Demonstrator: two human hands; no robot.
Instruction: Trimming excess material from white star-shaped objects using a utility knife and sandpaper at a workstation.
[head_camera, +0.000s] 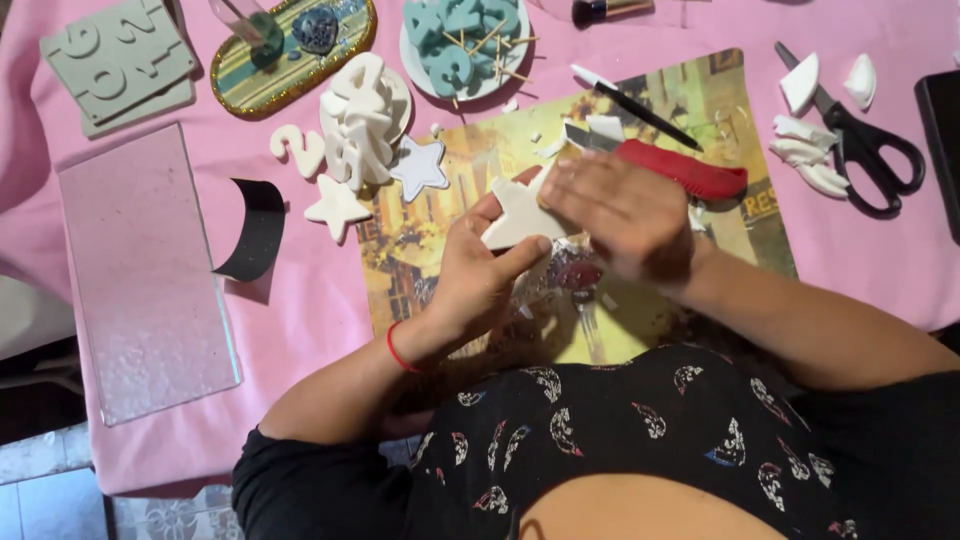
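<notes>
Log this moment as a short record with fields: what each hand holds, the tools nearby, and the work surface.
Left hand: grips a white star-shaped cast piece from below
Right hand: lies flat over the piece's right edge; whether it holds anything cannot be told
Cutting tool: red-handled utility knife lying just beyond the right hand
Other tools: black scissors to the right, among white offcuts
Finished pieces: white stars and a pile of white numbers
Surface: printed mat on a pink tablecloth
</notes>
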